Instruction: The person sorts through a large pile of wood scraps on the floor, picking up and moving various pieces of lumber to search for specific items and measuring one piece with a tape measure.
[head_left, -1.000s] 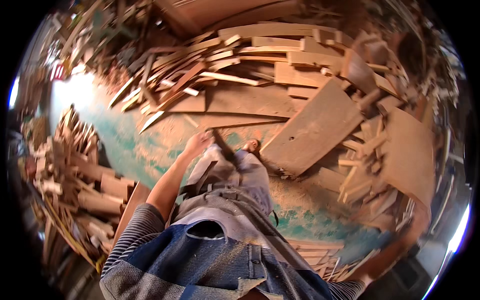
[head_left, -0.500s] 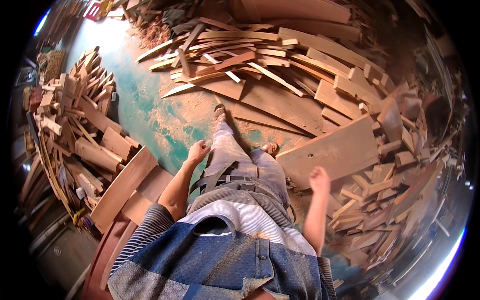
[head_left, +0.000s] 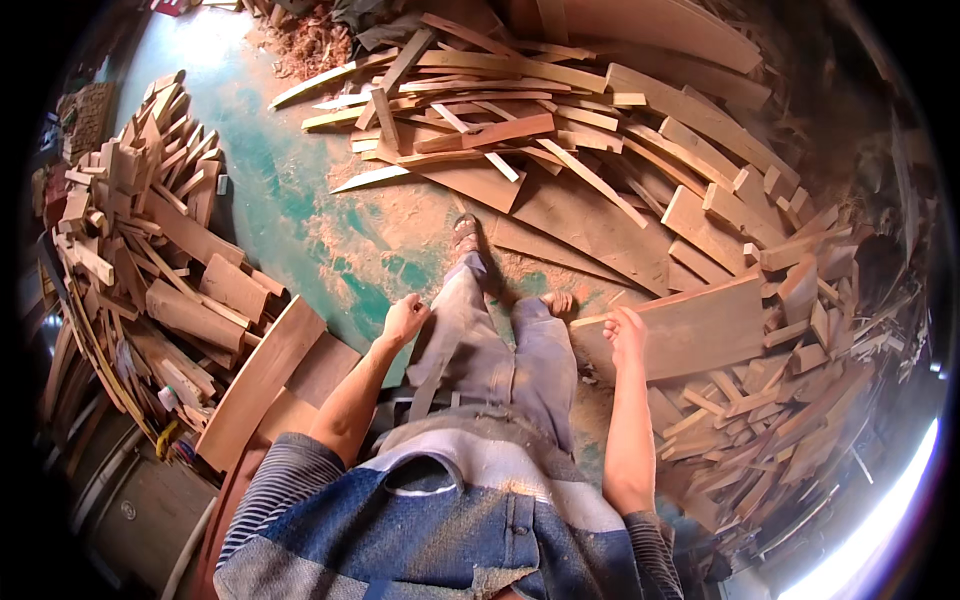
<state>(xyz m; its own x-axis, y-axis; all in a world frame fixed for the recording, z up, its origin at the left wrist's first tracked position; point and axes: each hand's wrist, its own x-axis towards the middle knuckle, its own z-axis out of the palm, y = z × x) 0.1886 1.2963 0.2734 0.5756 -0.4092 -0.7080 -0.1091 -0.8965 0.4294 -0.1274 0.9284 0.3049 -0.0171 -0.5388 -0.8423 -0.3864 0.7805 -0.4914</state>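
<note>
So the left hand (head_left: 407, 318) is out in front of the trousers (head_left: 470, 350), fingers loosely curled. Its palm is tucked out of sight, so I can't tell whether it's properly clenched or just slack. The right hand (head_left: 626, 332) is bent up at the near end of the wide board (head_left: 705, 330), fingers curled in. From above it overlaps the board, and I honestly can't say if it's touching, gripping or just passing in front.

That board lies right of the person's feet, its left end partly covered by the hand and forearm. Its far end runs up against the scrap heap (head_left: 770, 430), which goes soft and blurry toward the right rim, where a harsh white glare (head_left: 880, 520) eats the detail.

One sandalled foot (head_left: 465, 240) is ahead on the dusty green floor (head_left: 250, 200); the other foot (head_left: 557, 303) is beyond the right knee, mostly hidden by the trouser leg. The dusty shirt (head_left: 440, 525) fills the bottom and gets cut off there.

Past the feet, the stack of wood strips (head_left: 480, 130) overlaps so much that the lower pieces are buried. Over left, a reddish plank (head_left: 265, 380) leans by the offcut pile (head_left: 170, 260). Some red thing (head_left: 170, 7) is chopped by the top edge, no clue what.
</note>
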